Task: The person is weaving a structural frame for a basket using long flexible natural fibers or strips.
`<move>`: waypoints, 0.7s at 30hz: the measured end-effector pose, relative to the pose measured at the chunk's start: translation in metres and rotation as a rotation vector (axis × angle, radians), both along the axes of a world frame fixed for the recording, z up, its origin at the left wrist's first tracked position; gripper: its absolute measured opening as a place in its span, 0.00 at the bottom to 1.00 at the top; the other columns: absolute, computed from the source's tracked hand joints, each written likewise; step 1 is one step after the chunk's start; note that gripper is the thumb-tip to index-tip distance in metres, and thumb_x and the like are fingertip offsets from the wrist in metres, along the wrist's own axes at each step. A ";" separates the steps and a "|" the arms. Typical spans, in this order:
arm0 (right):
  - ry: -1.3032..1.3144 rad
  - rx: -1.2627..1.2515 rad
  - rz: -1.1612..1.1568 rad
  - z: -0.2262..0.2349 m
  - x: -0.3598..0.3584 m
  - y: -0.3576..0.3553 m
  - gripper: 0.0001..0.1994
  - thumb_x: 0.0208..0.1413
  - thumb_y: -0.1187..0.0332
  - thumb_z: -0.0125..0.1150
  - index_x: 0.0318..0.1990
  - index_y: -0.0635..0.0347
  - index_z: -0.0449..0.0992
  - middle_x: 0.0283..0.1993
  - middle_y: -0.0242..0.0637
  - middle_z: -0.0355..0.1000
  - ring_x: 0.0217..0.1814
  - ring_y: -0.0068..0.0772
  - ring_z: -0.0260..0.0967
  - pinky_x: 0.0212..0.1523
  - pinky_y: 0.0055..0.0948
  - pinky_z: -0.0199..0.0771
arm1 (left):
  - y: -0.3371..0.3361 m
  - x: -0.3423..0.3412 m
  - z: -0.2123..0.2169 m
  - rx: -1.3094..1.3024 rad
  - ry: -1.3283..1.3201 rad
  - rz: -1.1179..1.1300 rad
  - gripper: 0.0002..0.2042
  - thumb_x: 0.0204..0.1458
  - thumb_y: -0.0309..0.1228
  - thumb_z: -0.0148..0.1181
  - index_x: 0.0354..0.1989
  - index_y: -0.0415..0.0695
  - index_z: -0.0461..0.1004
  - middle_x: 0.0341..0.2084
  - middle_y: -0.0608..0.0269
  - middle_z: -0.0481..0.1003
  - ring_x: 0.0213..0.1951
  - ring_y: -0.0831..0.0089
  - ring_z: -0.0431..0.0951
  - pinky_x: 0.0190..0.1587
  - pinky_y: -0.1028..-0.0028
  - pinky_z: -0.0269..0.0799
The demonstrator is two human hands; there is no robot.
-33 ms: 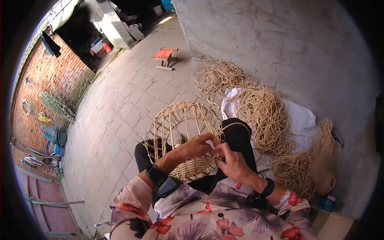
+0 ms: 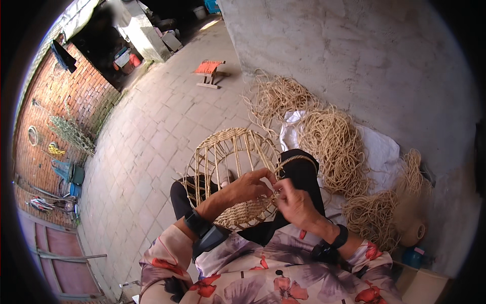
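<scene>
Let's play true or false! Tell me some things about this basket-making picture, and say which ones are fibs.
1. The bare left hand and bare right hand are close together at the round, tan woven basket. True.
2. The low wooden stool has a green seat. False: its seat is orange.
3. The big tangled tan rope pile is left of the basket. False: it's on the right.
4. A white sheet lies beside that pile. True.

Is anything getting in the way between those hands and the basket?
Nothing visible. The left hand and right hand are already at the right side of the woven basket. The heaped cord and the orange-topped stool lie well off to the side and beyond.
</scene>
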State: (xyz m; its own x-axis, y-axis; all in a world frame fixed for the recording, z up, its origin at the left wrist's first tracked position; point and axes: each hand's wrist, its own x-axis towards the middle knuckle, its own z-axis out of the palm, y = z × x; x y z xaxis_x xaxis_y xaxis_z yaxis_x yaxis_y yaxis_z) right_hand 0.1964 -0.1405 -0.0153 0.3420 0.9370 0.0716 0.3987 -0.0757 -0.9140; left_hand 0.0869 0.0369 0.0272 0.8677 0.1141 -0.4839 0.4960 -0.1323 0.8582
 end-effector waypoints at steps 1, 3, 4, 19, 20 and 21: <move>0.000 -0.039 -0.020 0.004 0.007 0.000 0.16 0.50 0.77 0.58 0.46 0.57 0.64 0.28 0.42 0.75 0.33 0.46 0.77 0.32 0.38 0.74 | -0.001 -0.005 -0.011 0.009 -0.131 0.015 0.12 0.51 0.27 0.56 0.45 0.46 0.70 0.28 0.67 0.79 0.31 0.81 0.76 0.30 0.80 0.68; 0.100 -0.051 0.040 0.002 0.028 -0.004 0.12 0.51 0.75 0.59 0.43 0.60 0.67 0.22 0.39 0.72 0.25 0.35 0.74 0.28 0.31 0.70 | -0.009 -0.011 -0.019 0.014 -0.266 0.023 0.13 0.51 0.28 0.58 0.45 0.45 0.70 0.28 0.67 0.79 0.30 0.80 0.77 0.31 0.78 0.70; 0.192 -0.092 0.093 0.005 0.039 -0.008 0.11 0.51 0.75 0.61 0.41 0.61 0.69 0.19 0.35 0.69 0.21 0.27 0.67 0.26 0.29 0.66 | -0.017 -0.010 -0.017 0.243 -0.301 -0.002 0.12 0.49 0.28 0.59 0.44 0.46 0.71 0.28 0.63 0.79 0.30 0.72 0.79 0.30 0.71 0.72; -0.662 -0.519 -1.230 -0.052 0.382 -0.354 0.15 0.48 0.60 0.62 0.37 0.62 0.76 0.35 0.51 0.76 0.39 0.55 0.74 0.39 0.46 0.72 | -0.051 -0.009 -0.040 1.111 -0.715 0.105 0.04 0.47 0.29 0.63 0.31 0.46 0.76 0.22 0.61 0.72 0.24 0.60 0.76 0.27 0.64 0.71; -0.647 -0.503 -1.192 -0.049 0.372 -0.326 0.15 0.48 0.60 0.62 0.37 0.62 0.76 0.35 0.51 0.76 0.39 0.55 0.74 0.39 0.46 0.72 | -0.052 -0.016 -0.039 0.978 -0.611 0.213 0.04 0.47 0.30 0.62 0.31 0.45 0.76 0.23 0.58 0.74 0.27 0.59 0.77 0.30 0.64 0.72; -0.831 -0.798 -0.897 -0.025 0.328 -0.286 0.17 0.45 0.57 0.64 0.36 0.62 0.77 0.36 0.51 0.76 0.39 0.54 0.74 0.40 0.46 0.72 | -0.051 -0.021 -0.039 0.831 -0.526 0.315 0.05 0.48 0.31 0.62 0.31 0.45 0.76 0.25 0.55 0.75 0.29 0.58 0.78 0.33 0.63 0.72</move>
State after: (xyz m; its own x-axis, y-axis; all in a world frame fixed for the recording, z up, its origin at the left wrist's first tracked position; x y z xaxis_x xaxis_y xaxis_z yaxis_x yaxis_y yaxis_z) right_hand 0.5244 -0.4268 -0.0398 0.9407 0.3207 0.1103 0.3271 -0.9439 -0.0453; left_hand 0.0657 -0.0141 -0.0114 0.8195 0.4982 0.2833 0.1994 -0.7113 0.6740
